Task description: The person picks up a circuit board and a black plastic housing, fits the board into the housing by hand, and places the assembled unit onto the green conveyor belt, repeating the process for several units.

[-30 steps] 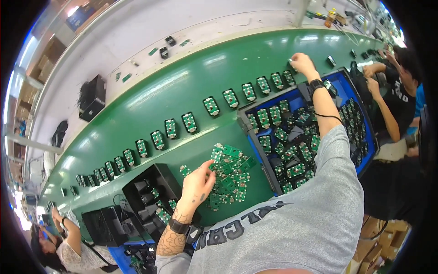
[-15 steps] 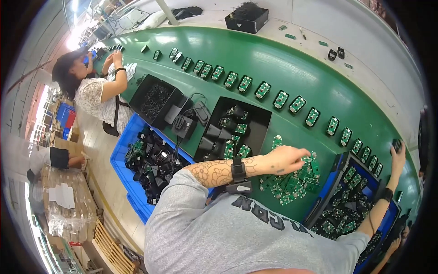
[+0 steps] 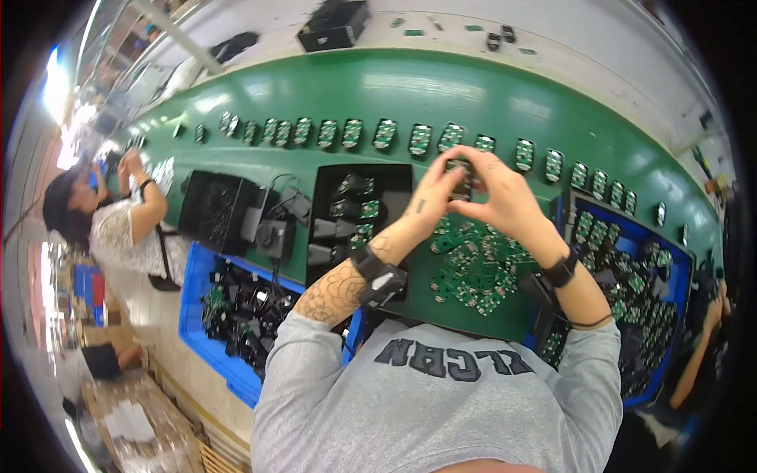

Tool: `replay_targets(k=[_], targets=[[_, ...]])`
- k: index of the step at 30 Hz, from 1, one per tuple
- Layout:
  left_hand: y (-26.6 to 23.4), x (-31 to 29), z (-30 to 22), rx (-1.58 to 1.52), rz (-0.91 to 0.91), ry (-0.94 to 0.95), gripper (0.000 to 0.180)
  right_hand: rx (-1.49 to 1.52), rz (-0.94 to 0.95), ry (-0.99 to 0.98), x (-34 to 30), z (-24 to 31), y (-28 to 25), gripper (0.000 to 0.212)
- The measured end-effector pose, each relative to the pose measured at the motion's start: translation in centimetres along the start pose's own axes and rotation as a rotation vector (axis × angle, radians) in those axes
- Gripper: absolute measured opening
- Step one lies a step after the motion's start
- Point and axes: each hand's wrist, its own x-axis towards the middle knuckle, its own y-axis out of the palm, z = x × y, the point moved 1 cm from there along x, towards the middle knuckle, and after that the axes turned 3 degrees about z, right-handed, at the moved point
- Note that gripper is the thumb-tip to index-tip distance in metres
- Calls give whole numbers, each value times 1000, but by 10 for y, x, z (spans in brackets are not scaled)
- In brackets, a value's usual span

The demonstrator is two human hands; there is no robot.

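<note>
Your left hand [image 3: 430,195] and right hand [image 3: 507,194] hold one black-cased circuit board [image 3: 460,169] near upper centre; the row of cases [image 3: 420,139] across the table [image 3: 394,85] already carries boards, while loose boards [image 3: 482,268] below look uncased.

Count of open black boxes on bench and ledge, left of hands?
3: one box on the ledge, a nearer box and farther box on the bench; more may hide.

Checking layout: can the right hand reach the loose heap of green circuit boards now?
Likely yes: the right hand is near the heap of circuit boards, whose middle lies uncovered. It's occupied, though, with the left hand, at a small green-and-black part.
</note>
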Motion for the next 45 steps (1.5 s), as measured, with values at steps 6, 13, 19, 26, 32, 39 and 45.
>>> replay_targets(k=[6,13,19,26,32,39,45], targets=[[8,0,-12,-381,34,-68,52,59,-230,-62,-15,-39,7,39],[8,-3,0,-291,37,-81,48,128,-209,-79,-20,-40,18,26],[17,-2,-6,-215,-49,-117,49,332,-246,-3,-23,-52,18,14],[11,-1,-4,-68,-8,-171,42,545,-160,89,-23,-51,19,10],[19,-2,-4,-30,-109,-97,38,330,-196,41,-25,-51,19,10],[27,-3,-1,52,-81,76,36,165,-201,54,-25,-51,14,9],[25,-1,6,213,-86,126,36,205,-197,16,-23,-50,15,9]])
